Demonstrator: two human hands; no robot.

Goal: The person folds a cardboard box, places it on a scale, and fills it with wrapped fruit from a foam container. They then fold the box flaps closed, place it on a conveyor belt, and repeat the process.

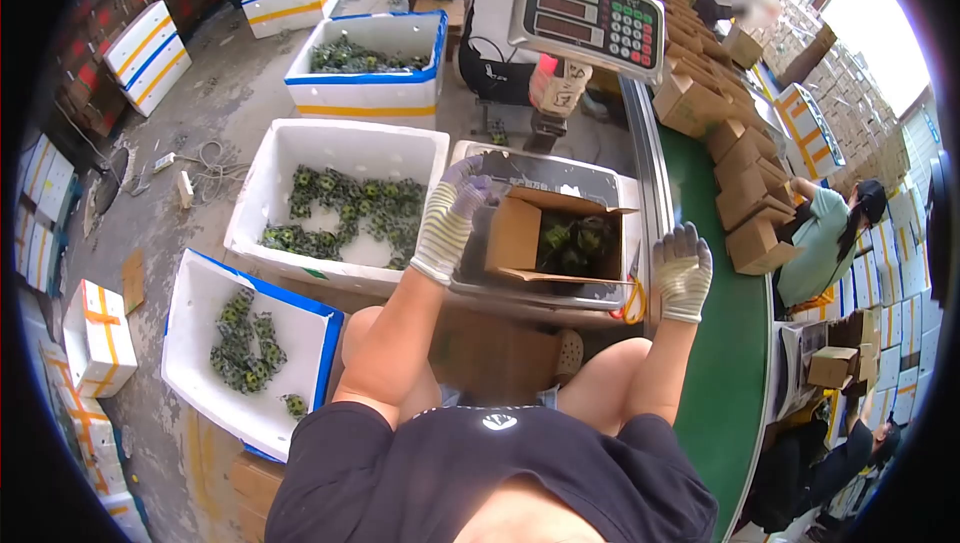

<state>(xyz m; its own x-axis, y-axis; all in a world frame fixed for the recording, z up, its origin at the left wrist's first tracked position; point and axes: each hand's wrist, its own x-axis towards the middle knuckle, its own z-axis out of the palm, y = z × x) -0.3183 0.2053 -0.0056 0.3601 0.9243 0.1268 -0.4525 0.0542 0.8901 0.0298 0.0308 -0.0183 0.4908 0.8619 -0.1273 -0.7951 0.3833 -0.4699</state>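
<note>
A small cardboard box [512,235] with raised flaps sits on the scale platform [590,175]. Dark green bundled produce [575,243] fills part of it. My left hand [452,215], in a striped knit glove, is just left of the box; its somewhat blurred fingers stretch toward the box's upper left corner, with nothing visible in them. Gloved the same way, my right hand [683,271] is raised to the right of the scale, fingers extended and holding nothing. Orange-handled scissors [632,301] lie at the platform's lower right corner. The scale display [588,15] shows lit red digits.
Left of the scale, a white foam box [245,205] holds several green bundles. Blue-edged foam boxes [300,338] [365,95] hold more. A green conveyor belt [722,383] runs along the right, with open cartons [745,183] beside it. Co-workers [822,243] stand beyond the belt.
</note>
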